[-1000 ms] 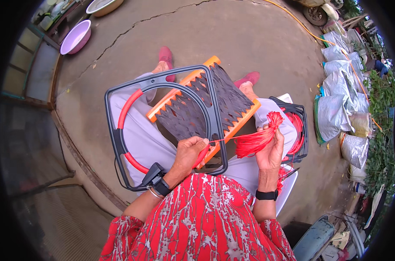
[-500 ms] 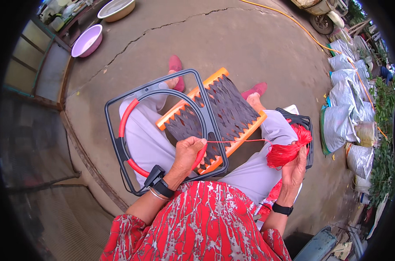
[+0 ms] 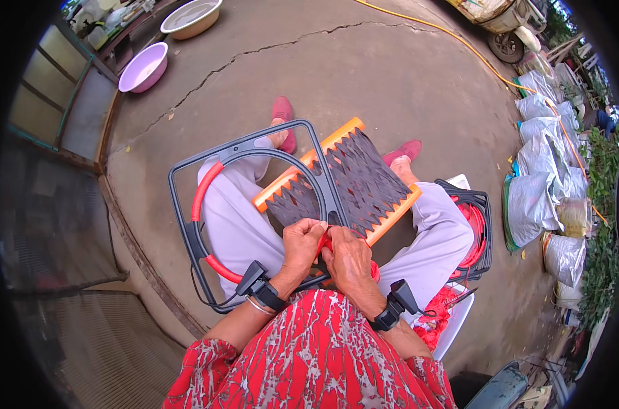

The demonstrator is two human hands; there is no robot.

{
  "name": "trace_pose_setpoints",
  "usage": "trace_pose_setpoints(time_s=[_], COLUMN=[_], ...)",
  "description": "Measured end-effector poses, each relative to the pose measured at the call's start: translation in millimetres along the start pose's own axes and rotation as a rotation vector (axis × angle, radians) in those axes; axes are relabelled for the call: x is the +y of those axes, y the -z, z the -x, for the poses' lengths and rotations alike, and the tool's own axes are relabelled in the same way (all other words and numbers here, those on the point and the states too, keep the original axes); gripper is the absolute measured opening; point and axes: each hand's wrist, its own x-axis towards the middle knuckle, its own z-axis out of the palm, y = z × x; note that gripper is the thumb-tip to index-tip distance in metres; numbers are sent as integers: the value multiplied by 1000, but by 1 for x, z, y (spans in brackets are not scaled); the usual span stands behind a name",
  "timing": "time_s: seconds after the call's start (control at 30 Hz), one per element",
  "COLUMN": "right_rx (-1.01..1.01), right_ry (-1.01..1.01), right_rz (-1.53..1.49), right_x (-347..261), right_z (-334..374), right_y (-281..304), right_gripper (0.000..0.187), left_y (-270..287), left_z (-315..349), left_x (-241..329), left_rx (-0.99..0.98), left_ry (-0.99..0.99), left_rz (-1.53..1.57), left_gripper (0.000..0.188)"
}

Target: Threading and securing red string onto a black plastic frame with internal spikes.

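Observation:
A black square frame with a round inner ring [image 3: 178, 204] lies across my lap, tilted. Red cord wrapping [image 3: 202, 191] covers separate stretches of the ring. My left hand [image 3: 300, 249] is closed in a pinch on the ring's lower right part, thumb and forefinger at a red wrapped section. Right beside it, my right hand [image 3: 352, 266] is closed on red cord, its fingertips meeting the left ones at the ring. A bit of the red cord bundle [image 3: 375, 271] shows past the right hand; the rest is hidden beneath it.
A folding stool with orange bars and dark webbing [image 3: 367, 163] stands between my legs. More black frames with red rings [image 3: 478, 221] rest by my right leg, near a white tub [image 3: 458, 320] holding red cord. Basins [image 3: 144, 68] and silvery sacks [image 3: 527, 204] stand farther off.
My right hand has come in from the right with the red cord bundle and now meets my left hand at the ring. The stretched strand between them no longer shows.

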Motion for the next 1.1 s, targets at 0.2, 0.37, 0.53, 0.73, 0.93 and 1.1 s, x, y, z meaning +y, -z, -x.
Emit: trace_pose_setpoints(time_s=[0.2, 0.37, 0.53, 0.73, 0.93, 1.1], right_rx=[43, 14, 83, 68, -465, -35], right_ry=[34, 52, 15, 241, 702, 698], right_rz=[-92, 42, -54, -351, -1580, -1178], right_x=[0, 6, 12, -7, -109, -98], right_z=[10, 24, -3, -13, -2, -19], right_y=[6, 6, 3, 54, 153, 112], right_gripper=[27, 28, 29, 26, 59, 12], left_y=[7, 6, -5, 5, 20, 23], left_z=[-13, -7, -4, -8, -16, -7], left_x=[-25, -22, -18, -23, -22, -11], left_rx=[53, 84, 36, -17, -58, -37], left_ry=[-93, -75, -109, 1, 41, 181], left_rz=[-28, -78, -95, 79, -69, -140], left_gripper=[16, 16, 13, 10, 18, 16])
